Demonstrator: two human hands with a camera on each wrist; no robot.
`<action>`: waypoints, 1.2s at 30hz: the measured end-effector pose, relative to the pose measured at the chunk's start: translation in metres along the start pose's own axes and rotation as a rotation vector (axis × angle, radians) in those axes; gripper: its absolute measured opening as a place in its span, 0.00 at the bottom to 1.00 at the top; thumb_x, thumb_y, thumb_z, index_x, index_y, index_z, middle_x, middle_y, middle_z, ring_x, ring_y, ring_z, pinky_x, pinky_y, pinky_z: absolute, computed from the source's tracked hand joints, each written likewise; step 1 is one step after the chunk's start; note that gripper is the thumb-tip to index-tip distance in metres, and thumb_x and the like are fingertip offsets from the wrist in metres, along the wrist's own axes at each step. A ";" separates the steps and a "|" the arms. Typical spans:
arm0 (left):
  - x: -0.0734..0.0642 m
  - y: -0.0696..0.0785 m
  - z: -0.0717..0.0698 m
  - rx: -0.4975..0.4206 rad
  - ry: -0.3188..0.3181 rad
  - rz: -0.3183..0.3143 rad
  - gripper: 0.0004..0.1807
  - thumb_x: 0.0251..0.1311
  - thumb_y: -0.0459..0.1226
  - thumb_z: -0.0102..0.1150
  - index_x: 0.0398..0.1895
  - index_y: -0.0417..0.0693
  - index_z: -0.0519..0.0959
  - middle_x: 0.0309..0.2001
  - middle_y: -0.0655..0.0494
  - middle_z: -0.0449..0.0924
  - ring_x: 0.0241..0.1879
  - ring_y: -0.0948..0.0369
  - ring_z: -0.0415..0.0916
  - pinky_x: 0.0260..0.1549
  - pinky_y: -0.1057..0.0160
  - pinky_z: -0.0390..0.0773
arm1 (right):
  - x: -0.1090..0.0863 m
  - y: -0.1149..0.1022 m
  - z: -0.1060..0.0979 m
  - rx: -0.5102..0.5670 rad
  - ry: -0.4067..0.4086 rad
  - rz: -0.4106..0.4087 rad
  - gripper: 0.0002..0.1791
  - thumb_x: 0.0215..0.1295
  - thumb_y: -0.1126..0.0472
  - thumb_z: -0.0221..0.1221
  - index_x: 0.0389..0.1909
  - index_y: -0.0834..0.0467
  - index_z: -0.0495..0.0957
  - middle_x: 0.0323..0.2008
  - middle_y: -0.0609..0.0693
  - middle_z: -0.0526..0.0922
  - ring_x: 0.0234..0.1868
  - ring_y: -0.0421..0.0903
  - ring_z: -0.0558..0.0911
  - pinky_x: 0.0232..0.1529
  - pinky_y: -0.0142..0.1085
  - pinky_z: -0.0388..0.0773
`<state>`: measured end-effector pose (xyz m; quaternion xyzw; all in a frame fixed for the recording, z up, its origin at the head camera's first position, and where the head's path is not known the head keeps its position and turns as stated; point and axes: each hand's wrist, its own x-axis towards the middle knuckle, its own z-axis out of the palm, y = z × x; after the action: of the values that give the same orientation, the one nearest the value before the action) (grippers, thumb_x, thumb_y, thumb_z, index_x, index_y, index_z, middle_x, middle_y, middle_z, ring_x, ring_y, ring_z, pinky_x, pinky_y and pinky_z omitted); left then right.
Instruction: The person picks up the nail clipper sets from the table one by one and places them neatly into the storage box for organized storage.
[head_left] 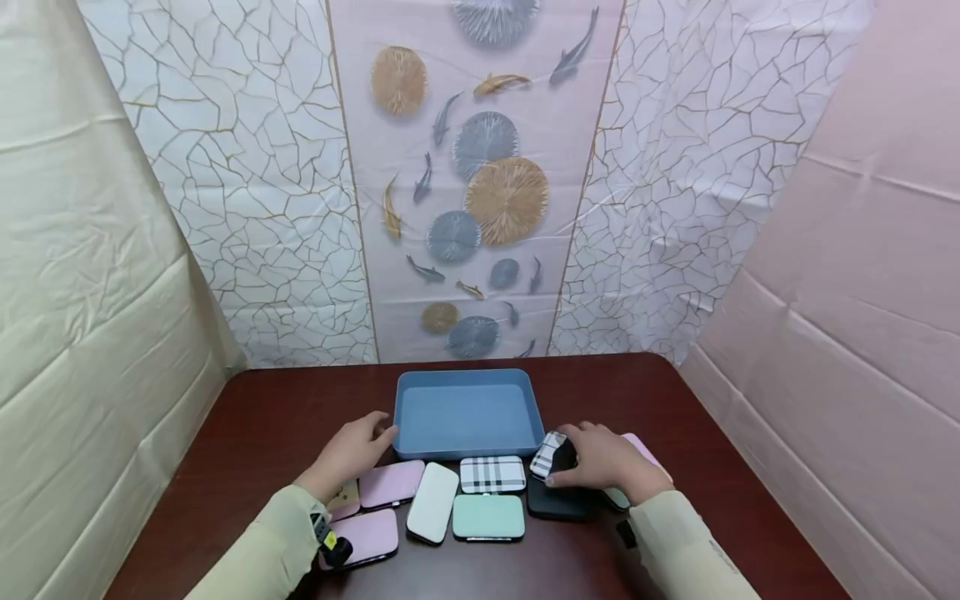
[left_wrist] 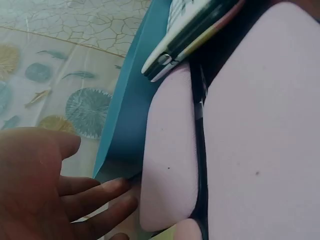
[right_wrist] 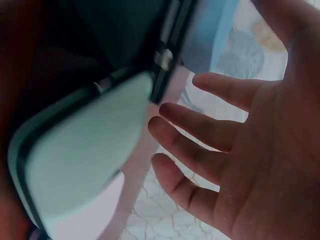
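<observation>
Several flat, rounded clasp cases lie on the table in front of a blue tray (head_left: 468, 414). My left hand (head_left: 351, 450) hovers at the tray's left corner with relaxed fingers, holding nothing; a pink case (head_left: 392, 483) lies just below it. In the left wrist view those fingers (left_wrist: 107, 192) reach toward the pink case's end. My right hand (head_left: 600, 457) is over a plaid case (head_left: 546, 452) and a black case (head_left: 558, 500), partly hiding them. Its fingers (right_wrist: 200, 160) look spread in the right wrist view, beside a mint-green case (right_wrist: 90, 155) with a metal clasp.
Along the front lie a white case (head_left: 432, 502), another plaid case (head_left: 492, 474), a mint case (head_left: 488, 517) and a second pink case (head_left: 367, 536). A pink case (head_left: 641, 450) shows behind the right hand. Draped cloth walls (head_left: 465, 250) stand behind the dark red table (head_left: 315, 392).
</observation>
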<state>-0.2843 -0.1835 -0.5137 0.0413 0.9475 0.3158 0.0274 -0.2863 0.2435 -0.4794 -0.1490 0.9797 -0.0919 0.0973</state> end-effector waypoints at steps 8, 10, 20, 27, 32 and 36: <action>0.012 -0.003 0.010 -0.016 -0.033 -0.025 0.28 0.89 0.42 0.43 0.78 0.31 0.71 0.74 0.32 0.75 0.75 0.36 0.71 0.72 0.34 0.72 | 0.000 -0.002 0.017 -0.040 0.014 -0.018 0.53 0.57 0.33 0.78 0.75 0.61 0.75 0.69 0.66 0.78 0.66 0.61 0.79 0.59 0.61 0.83; 0.013 -0.005 0.011 -0.023 -0.068 -0.025 0.28 0.90 0.42 0.40 0.80 0.30 0.68 0.76 0.31 0.71 0.77 0.35 0.67 0.74 0.34 0.69 | 0.000 -0.001 0.019 -0.028 0.010 -0.023 0.51 0.57 0.34 0.78 0.73 0.61 0.76 0.67 0.64 0.79 0.64 0.60 0.79 0.58 0.60 0.83; 0.024 -0.018 0.007 -0.127 -0.205 0.032 0.31 0.91 0.45 0.37 0.83 0.31 0.63 0.78 0.31 0.67 0.79 0.37 0.64 0.77 0.36 0.65 | -0.004 0.004 0.009 0.018 0.100 -0.072 0.36 0.49 0.35 0.83 0.51 0.50 0.81 0.54 0.51 0.82 0.47 0.46 0.77 0.45 0.47 0.83; 0.031 -0.026 0.001 -0.166 -0.238 0.053 0.31 0.91 0.47 0.34 0.76 0.29 0.68 0.69 0.28 0.73 0.71 0.37 0.72 0.71 0.40 0.72 | -0.013 0.005 -0.007 0.027 0.143 -0.084 0.35 0.50 0.36 0.84 0.51 0.47 0.80 0.60 0.53 0.81 0.51 0.49 0.78 0.49 0.53 0.83; 0.033 -0.025 0.001 -0.177 -0.250 0.009 0.35 0.92 0.46 0.34 0.85 0.26 0.55 0.84 0.28 0.53 0.85 0.35 0.48 0.83 0.37 0.53 | -0.009 -0.001 -0.012 0.049 0.200 -0.132 0.33 0.52 0.40 0.84 0.51 0.49 0.79 0.62 0.54 0.79 0.44 0.45 0.76 0.38 0.42 0.81; 0.033 -0.024 0.005 -0.172 -0.249 0.016 0.34 0.92 0.45 0.35 0.84 0.25 0.57 0.84 0.28 0.55 0.84 0.34 0.51 0.82 0.37 0.55 | -0.001 -0.013 -0.015 0.112 0.201 -0.161 0.30 0.55 0.43 0.83 0.51 0.49 0.79 0.67 0.57 0.77 0.36 0.40 0.76 0.33 0.38 0.79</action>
<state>-0.3178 -0.1966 -0.5329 0.0855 0.9060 0.3882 0.1456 -0.2852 0.2336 -0.4621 -0.2116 0.9627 -0.1686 -0.0010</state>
